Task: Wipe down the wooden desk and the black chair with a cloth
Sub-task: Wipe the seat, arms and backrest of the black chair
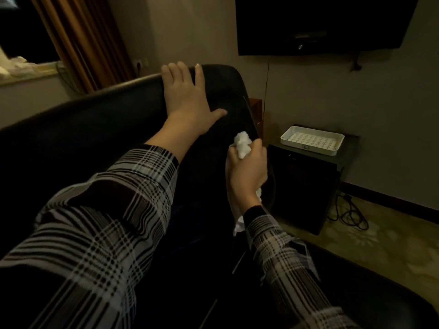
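Stuff around the chair first: off to the right a white tray (312,139) with a dotted liner sits on top of a low dark cabinet (306,186), and that cabinet stands pretty close to the chair's right edge. Black cables (349,213) are tangled on the floor just past the cabinet. A bit of wooden furniture (257,115) peeks out from behind the chair's edge, mostly hidden, so can't tell what it is. On the wall above hangs a dark screen (320,24) with a thin cord (267,89) running down from it. Far left there's a brown curtain (83,41) beside a dark window, and a pale ledge (28,72) with something whitish on it, too blurry to make out.

Room is dim, plain light walls, dark baseboard, and a floor (370,245) with a faint pale pattern.

Black chair (83,138) fills most of the view, smooth and shiny along its curved top rim. The person's left hand (187,96) lies flat and spread wide on the top of the chair back, fingers reaching over the rim, holding nothing. The right hand (247,169) is closed in a fist around a white cloth (242,144), which bunches out above the knuckles, with more of it showing below the wrist. That hand sits lower and to the right of the left one, at the chair's right side edge, cloth touching or almost touching the black surface; hard to say which. Both arms wear plaid sleeves (107,222).
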